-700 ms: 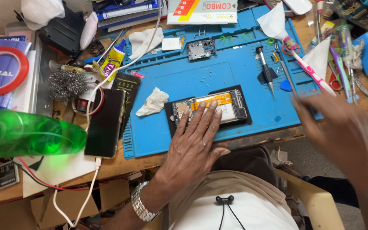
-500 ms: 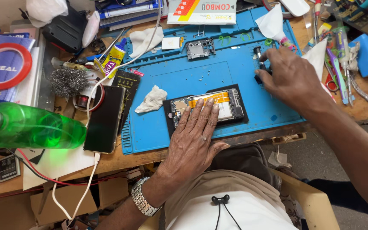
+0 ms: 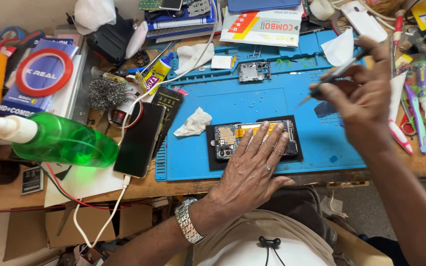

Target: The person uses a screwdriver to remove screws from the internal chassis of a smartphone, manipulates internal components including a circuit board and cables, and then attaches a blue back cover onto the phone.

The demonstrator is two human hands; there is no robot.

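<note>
A green spray bottle (image 3: 62, 140) lies on its side at the left, near a dark phone (image 3: 139, 140) on a white cable (image 3: 99, 216). Steel wool (image 3: 107, 92) sits farther back. A crumpled tissue (image 3: 193, 123) rests on the blue mat (image 3: 267, 103). Far off, a red tape ring (image 3: 44, 73) lies on boxes.

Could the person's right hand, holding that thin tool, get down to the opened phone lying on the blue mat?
Probably yes. The right hand holds the thin metal screwdriver above the blue silicone mat; the left hand covers only part of the opened black phone.
</note>
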